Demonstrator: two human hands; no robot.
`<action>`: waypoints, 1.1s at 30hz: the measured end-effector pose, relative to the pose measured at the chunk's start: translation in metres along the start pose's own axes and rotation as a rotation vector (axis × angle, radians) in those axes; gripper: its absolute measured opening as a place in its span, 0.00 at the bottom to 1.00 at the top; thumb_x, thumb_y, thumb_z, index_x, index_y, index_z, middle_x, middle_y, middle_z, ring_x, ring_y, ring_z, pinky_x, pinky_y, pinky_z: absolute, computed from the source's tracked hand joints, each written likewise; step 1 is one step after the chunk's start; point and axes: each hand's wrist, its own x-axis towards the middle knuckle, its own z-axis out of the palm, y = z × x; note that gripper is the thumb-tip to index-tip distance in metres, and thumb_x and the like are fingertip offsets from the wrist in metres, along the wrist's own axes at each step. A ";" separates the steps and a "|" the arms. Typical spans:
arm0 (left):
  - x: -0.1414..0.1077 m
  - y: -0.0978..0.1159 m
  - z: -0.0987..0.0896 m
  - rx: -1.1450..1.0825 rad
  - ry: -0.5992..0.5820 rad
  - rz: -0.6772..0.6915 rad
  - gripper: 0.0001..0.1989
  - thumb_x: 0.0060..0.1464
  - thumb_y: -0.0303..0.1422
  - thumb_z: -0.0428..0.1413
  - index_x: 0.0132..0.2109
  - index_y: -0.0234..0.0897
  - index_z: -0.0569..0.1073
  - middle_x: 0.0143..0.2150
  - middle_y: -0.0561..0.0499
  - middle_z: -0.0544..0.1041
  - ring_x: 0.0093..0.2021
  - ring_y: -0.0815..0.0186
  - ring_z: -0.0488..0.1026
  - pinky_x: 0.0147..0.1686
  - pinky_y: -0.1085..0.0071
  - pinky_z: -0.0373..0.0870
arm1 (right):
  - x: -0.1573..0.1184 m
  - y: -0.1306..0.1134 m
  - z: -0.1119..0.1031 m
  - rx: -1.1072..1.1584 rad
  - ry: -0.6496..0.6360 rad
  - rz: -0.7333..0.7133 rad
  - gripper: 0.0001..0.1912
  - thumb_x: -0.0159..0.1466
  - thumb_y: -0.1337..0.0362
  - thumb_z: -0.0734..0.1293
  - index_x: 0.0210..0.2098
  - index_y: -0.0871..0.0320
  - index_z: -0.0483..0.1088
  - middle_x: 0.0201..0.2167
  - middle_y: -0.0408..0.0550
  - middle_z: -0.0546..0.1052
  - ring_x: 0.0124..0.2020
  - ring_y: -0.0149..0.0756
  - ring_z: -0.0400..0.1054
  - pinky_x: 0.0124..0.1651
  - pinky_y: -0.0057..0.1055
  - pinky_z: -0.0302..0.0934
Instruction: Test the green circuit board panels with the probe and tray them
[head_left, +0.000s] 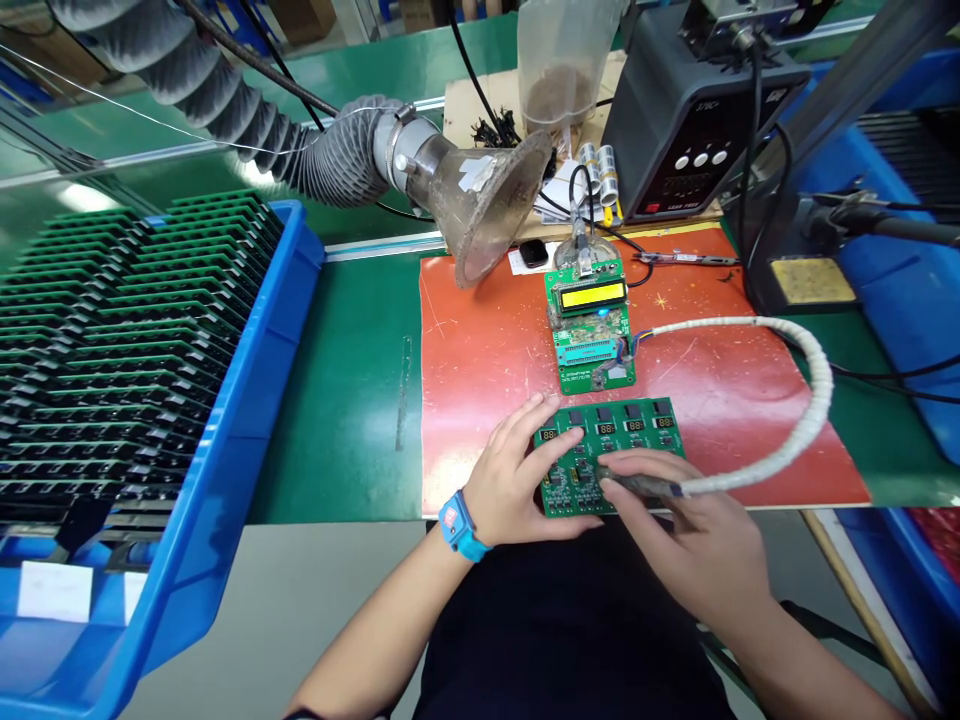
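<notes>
A green circuit board panel (606, 443) with several small digit displays lies on the red mat (487, 350) at the table's front edge. My left hand (517, 475), fingers spread, rests on its left side and steadies it. Between the thumb and fingers of my right hand (697, 530) is a dark probe (641, 484), its tip down on the middle of the panel. A white wrapped cable (817, 400) loops from the probe to a green programmer board (592, 375) with a lit yellow screen, just behind the panel.
Blue bin (289, 290) full of upright circuit boards at left. A fume hose with a clear funnel (487, 200) hangs over the mat's back edge. Behind right are a soldering station (697, 120), a yellow sponge (812, 281) and tweezers (686, 259). More blue bins (885, 270) stand at right.
</notes>
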 end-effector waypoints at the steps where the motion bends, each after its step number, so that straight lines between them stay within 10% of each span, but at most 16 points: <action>1: 0.000 0.000 0.000 -0.003 -0.001 0.000 0.42 0.47 0.53 0.62 0.64 0.38 0.61 0.66 0.35 0.61 0.66 0.46 0.61 0.60 0.45 0.65 | 0.000 0.000 0.000 -0.004 0.000 -0.004 0.05 0.64 0.68 0.67 0.41 0.55 0.71 0.37 0.46 0.79 0.41 0.34 0.75 0.41 0.27 0.71; 33: 0.000 0.000 0.000 -0.016 0.001 -0.007 0.41 0.46 0.53 0.63 0.62 0.36 0.64 0.65 0.35 0.62 0.65 0.46 0.62 0.61 0.46 0.65 | -0.003 0.004 0.001 0.025 0.003 0.014 0.05 0.65 0.68 0.67 0.41 0.55 0.71 0.38 0.45 0.78 0.42 0.31 0.73 0.44 0.25 0.69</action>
